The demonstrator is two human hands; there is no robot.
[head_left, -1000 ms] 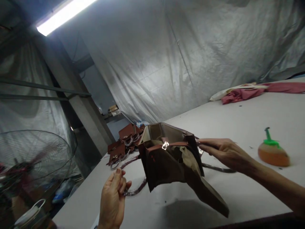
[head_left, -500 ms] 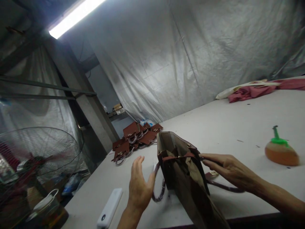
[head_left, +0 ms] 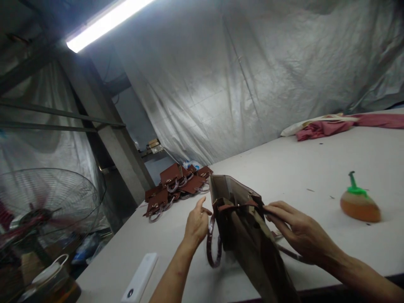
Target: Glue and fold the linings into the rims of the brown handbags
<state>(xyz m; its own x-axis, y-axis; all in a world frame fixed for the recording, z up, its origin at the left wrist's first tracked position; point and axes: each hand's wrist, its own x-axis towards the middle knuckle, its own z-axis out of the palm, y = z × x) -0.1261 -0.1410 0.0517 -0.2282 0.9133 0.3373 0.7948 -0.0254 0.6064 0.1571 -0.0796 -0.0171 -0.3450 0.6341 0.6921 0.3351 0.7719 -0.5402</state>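
Observation:
A brown handbag (head_left: 244, 235) stands in front of me, its top gaping and a beige lining showing inside. My right hand (head_left: 299, 231) pinches the bag's right upper edge. At the bag's left side, my left hand (head_left: 197, 221) is raised with the index finger stretched out and the other fingers partly curled; nothing shows in it. Just below that hand, a plastic-wrapped handle (head_left: 214, 248) loops down from the bag. Another strap lies under my right hand, partly hidden by it.
Several brown bags (head_left: 172, 187) are heaped at the table's far left. A white power bank (head_left: 140, 277) lies near the left edge. To the right sits a squat bottle (head_left: 360, 204) of orange liquid; pink cloth (head_left: 325, 128) lies behind. A fan (head_left: 47, 210) stands left of the table (head_left: 284, 172).
My left hand has moved up and forward to the bag's left edge, its fingers curling more. My right hand stays at the bag's right edge. The view has shifted slightly.

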